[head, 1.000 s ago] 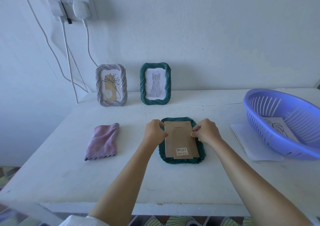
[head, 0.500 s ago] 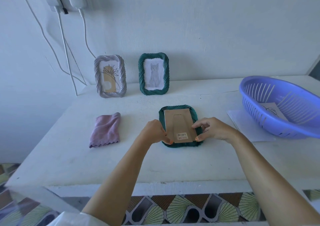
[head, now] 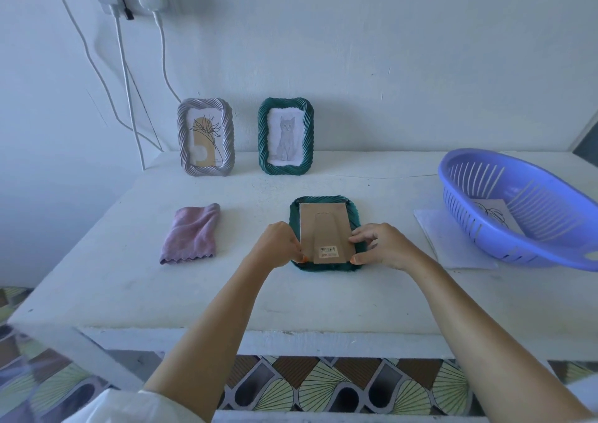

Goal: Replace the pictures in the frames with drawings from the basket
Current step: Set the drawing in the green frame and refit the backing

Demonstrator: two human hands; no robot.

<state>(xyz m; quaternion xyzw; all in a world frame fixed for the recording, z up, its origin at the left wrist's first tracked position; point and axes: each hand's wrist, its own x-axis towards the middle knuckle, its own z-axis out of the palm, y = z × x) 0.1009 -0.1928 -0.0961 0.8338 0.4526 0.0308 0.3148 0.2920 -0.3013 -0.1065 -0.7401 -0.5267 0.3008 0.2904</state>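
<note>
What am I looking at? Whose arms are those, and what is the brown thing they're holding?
There is no machine here: those are a person's own arms. The picture comes from a camera worn on their head, looking down, so you see what they see. On the white table lies a face-down green frame, showing its brown cardboard back. The left hand and the right hand each grip that back near a lower corner. By the wall stand a grey frame with a plant picture and a green cat frame. A pink cloth lies on the left. On the right sits a blue basket with a drawing inside, and white paper lies by it.
</note>
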